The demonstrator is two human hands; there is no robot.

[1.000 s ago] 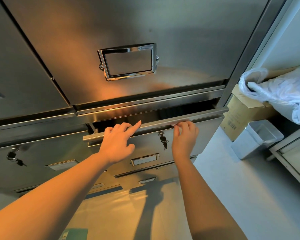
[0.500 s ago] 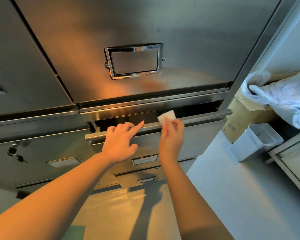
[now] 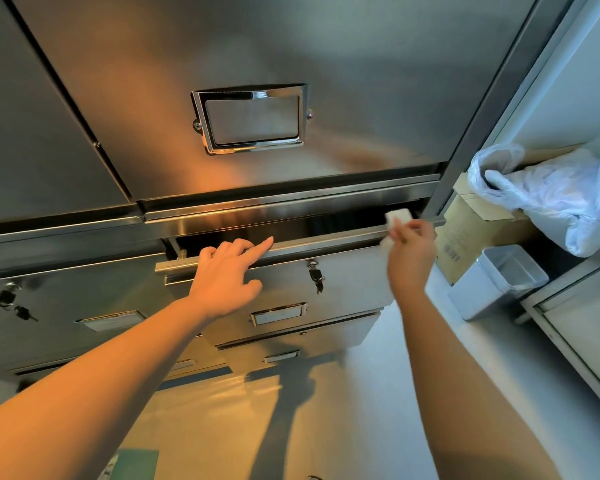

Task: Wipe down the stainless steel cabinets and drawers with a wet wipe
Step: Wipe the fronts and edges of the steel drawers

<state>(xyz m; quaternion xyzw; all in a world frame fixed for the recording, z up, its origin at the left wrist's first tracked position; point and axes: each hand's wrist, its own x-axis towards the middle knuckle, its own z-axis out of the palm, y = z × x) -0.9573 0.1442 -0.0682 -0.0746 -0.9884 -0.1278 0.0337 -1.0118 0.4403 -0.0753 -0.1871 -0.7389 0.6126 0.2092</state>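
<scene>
The stainless steel cabinet [image 3: 291, 46] fills most of the view, its big upper door carrying a chromed label frame [image 3: 252, 119]. Below it the top drawer [image 3: 343, 275] stands pulled out a little, a dark gap above its front lip, with a key [image 3: 316, 278] hanging from its lock and further drawers underneath. To the right a small metal bin [image 3: 499, 282] sits on the floor beside a cardboard box [image 3: 465, 237], with a crumpled plastic bag [image 3: 551, 192] above.

The left hand [image 3: 226, 275] rests on the drawer's lip, fingers laid along the edge with the forefinger stretched out, seemingly steadying it. The right hand [image 3: 409, 251], blurred, pinches the wet wipe [image 3: 397, 216] at the drawer's right end, just above the lip.

The wipe looks folded into a small pad: light, soft and limp, likely slick with moisture, so it is best held by the folded bulk between thumb and fingertips and pressed flat to the steel. The drawer's thin lip is stiff and perhaps sharp; fingers should ride on top of it
</scene>
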